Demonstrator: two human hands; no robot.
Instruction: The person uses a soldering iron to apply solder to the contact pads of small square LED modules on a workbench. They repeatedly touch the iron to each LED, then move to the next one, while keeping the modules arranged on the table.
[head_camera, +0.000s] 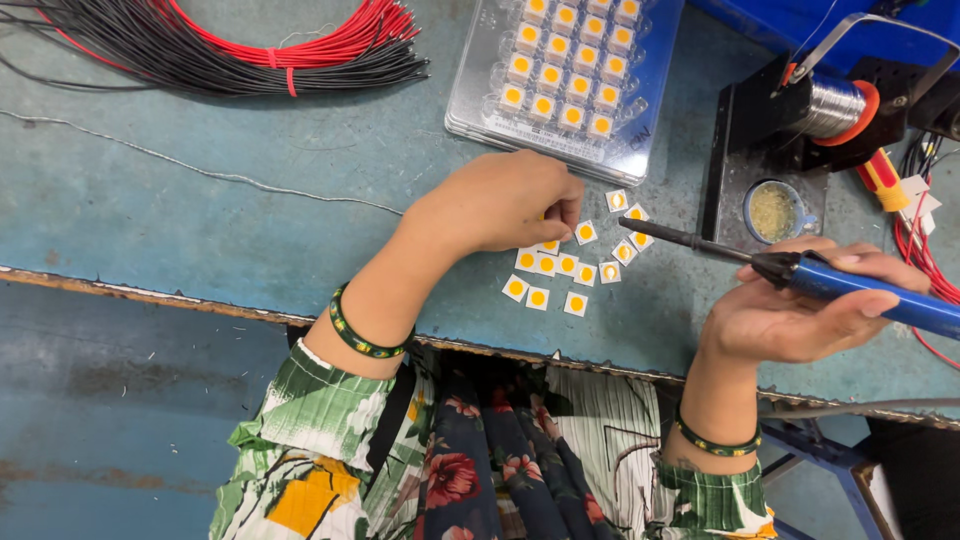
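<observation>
I see the left hand (500, 203) curled over the loose white squares with yellow centres (566, 265), its fingertips pinching or pressing one at the group's 11 o'clock edge; which, I cannot tell. The right hand (800, 315) grips the soldering iron (800, 272), tip hovering at the group's 2 o'clock. No wires (250, 45) are attached, so joining looks barely begun; the tray (640, 130) sits full at 12 o'clock.

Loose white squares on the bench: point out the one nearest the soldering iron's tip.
The square directly left of the soldering iron tip, at the cluster's upper right; the others lie farther left or below.
</observation>
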